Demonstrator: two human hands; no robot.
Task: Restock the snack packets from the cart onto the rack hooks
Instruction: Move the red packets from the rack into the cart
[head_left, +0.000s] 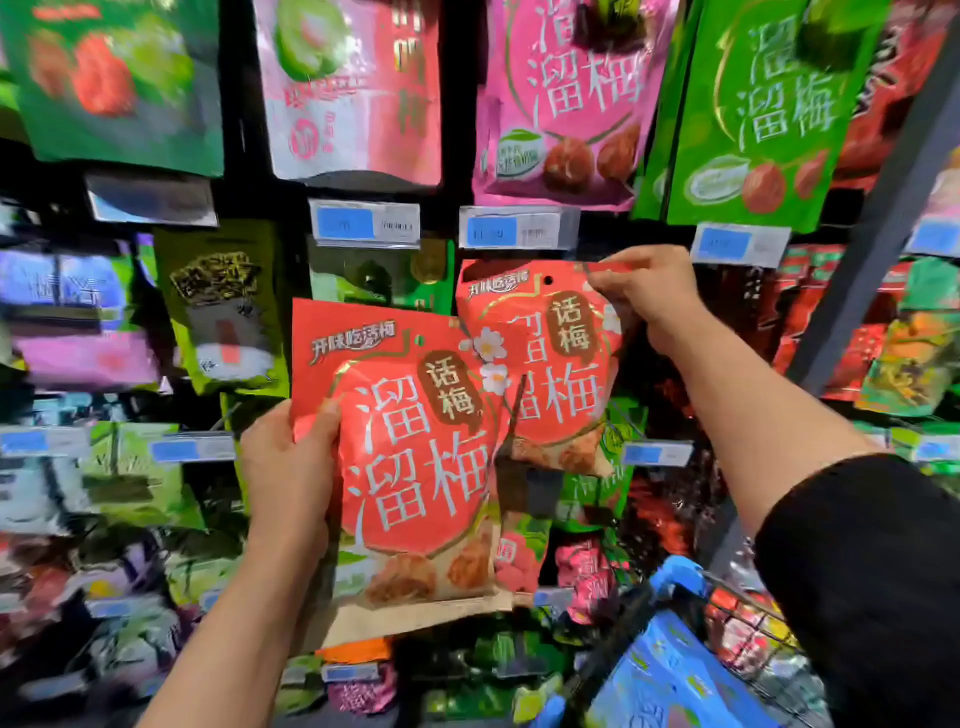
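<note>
1. Missing the hook looks the main risk: the raised red packet hangs tilted, and its punched hole sits at 10 o'clock from the pinching right hand.
2. Left hand, thumb across the front, grips a second red packet at 7 o'clock of the first; cart below right.

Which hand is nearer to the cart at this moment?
Left. The left hand grips a red packet up and to the left of the cart. The right hand pinches another red packet higher at the rack, farther above it.
</note>
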